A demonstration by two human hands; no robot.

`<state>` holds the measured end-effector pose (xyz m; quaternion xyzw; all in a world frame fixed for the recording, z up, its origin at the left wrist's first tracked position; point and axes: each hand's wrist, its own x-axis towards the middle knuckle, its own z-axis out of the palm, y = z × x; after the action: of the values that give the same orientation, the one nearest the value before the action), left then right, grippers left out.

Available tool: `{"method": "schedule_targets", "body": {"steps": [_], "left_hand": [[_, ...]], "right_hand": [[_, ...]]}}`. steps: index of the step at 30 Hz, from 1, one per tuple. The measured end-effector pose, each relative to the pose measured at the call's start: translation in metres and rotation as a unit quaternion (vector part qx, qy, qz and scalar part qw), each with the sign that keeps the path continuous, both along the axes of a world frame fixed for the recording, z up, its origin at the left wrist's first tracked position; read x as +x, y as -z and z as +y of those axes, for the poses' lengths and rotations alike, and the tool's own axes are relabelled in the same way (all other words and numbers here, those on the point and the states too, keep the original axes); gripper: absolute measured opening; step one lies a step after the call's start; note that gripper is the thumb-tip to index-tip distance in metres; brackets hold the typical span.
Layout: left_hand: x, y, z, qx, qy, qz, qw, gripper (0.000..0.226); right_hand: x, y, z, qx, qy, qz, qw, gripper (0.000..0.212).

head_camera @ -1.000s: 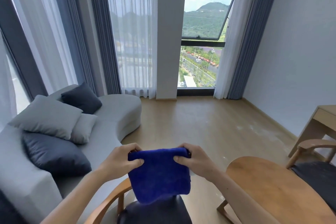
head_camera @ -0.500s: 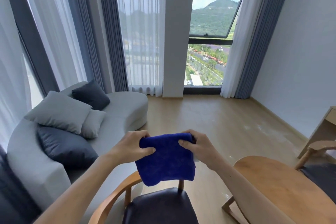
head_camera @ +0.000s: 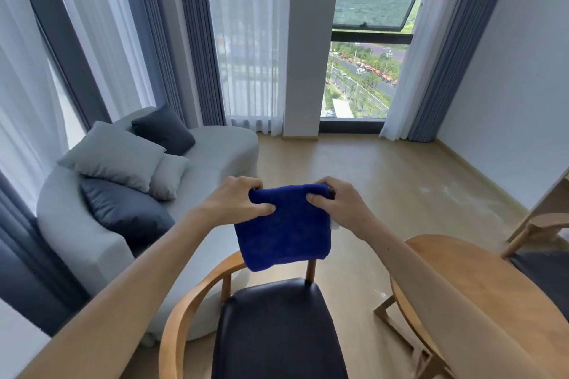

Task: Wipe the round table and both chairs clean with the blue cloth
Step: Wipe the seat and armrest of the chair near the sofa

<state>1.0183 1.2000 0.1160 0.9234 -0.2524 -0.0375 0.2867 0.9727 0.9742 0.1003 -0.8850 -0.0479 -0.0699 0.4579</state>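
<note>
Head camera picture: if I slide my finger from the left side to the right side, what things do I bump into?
Grey sofa → left hand → blue cloth → right hand → round wooden table → second chair at the right edge.

Folded blue cloth [head_camera: 284, 229] hangs above dark-seated chair [head_camera: 277, 326], beside round table [head_camera: 492, 301].

Open floor [head_camera: 354, 169] lies ahead; the near chair [head_camera: 277, 326] stands below, the round table [head_camera: 480, 292] crowds the right.
</note>
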Motion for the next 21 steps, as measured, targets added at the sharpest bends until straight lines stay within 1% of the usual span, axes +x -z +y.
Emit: {"method": "schedule_targets", "body": {"steps": [6, 11, 14, 16, 18, 21], "left_hand": [[0.000, -0.002, -0.005, 0.016, -0.029, -0.017, 0.999, 0.022], [0.000, -0.002, -0.012, 0.060, -0.095, -0.056, 0.992, 0.023], [-0.003, -0.002, -0.020, 0.067, -0.143, -0.067, 0.985, 0.020], [-0.004, -0.003, -0.028, 0.032, -0.181, -0.026, 0.983, 0.012], [-0.005, -0.005, -0.038, -0.045, -0.218, 0.058, 0.973, 0.012], [-0.005, -0.013, -0.045, -0.160, -0.247, 0.177, 0.939, 0.018]], "right_hand": [[-0.001, -0.001, 0.004, 0.005, 0.013, 0.001, 1.000, 0.011], [0.002, 0.000, 0.011, -0.034, 0.045, -0.025, 0.998, 0.007], [0.003, 0.001, 0.020, -0.047, 0.064, -0.051, 0.996, 0.009], [0.001, 0.004, 0.029, -0.052, 0.071, -0.073, 0.993, 0.011], [-0.003, 0.007, 0.041, -0.052, 0.061, -0.084, 0.993, 0.010], [-0.007, 0.008, 0.053, -0.022, 0.051, -0.093, 0.994, 0.009]]}}
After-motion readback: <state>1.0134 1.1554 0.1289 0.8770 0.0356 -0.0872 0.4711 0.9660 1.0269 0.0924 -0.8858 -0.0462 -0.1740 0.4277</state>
